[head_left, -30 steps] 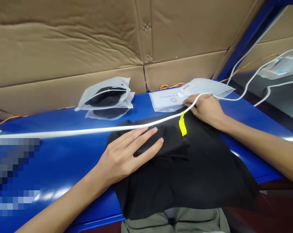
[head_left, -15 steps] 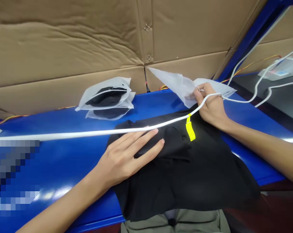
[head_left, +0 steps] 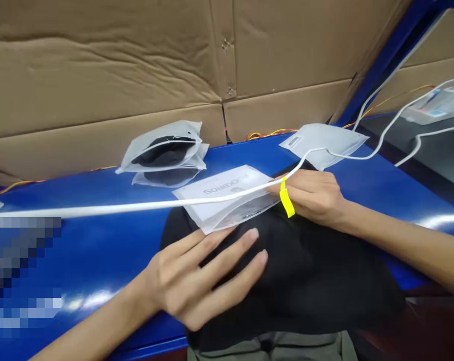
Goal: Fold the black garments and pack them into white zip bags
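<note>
A frosted white plastic bag [head_left: 223,186] with upside-down grey print lies over the far part of a black cloth [head_left: 305,271], its mouth slightly parted towards me. My right hand [head_left: 315,195] grips the bag's right end, fingertips partly hidden behind a yellow tag. Spread over the cloth's left side, my left hand [head_left: 200,276] holds nothing; its index finger reaches the bag's near left corner, and the thumb is hidden. The cloth hangs off the table's near edge over my lap. A white cable [head_left: 144,205] with the yellow tag [head_left: 287,202] crosses in front of the bag.
Frosted bags with black contents [head_left: 163,148] are stacked at the back left of the blue table [head_left: 99,240]. Another frosted bag [head_left: 322,140] lies flat at the back right. Cardboard [head_left: 118,65] walls the rear. A dark surface with a clear plastic package [head_left: 437,108] adjoins on the right.
My right hand has brought the frosted bag from the back right down onto the black cloth. My left hand has shifted slightly nearer, its fingers spread wider. The tag has moved slightly left.
</note>
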Motion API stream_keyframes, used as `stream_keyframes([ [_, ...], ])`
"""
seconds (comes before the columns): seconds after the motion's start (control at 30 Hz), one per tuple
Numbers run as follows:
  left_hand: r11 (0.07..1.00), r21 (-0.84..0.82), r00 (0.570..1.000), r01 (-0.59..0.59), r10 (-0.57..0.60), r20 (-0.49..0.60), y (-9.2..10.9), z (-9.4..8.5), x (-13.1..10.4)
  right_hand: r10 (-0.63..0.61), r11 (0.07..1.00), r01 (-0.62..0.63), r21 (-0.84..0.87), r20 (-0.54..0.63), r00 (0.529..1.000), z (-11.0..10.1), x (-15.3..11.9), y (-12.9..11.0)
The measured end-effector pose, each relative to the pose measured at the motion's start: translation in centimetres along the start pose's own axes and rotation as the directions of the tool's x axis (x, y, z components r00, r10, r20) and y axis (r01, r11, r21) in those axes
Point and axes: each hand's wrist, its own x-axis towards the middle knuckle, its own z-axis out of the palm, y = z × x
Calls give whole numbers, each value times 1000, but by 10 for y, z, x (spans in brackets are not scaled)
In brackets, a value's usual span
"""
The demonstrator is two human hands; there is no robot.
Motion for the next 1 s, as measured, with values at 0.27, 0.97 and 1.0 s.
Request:
stream_keyframes([
  [0.27,997,-5,997,79,-79,-5,28,0,5,6,974,-27,225,96,995,-9,11,-13],
  [0.97,780,-417,870,467,-490,58,-27,12,-21,-221,975,220,24,27,975,-10,8,-47],
  [1.0,756,-424,855,498,-509,98,-32,14,-25,-225,974,224,29,9,974,-10,7,-46],
])
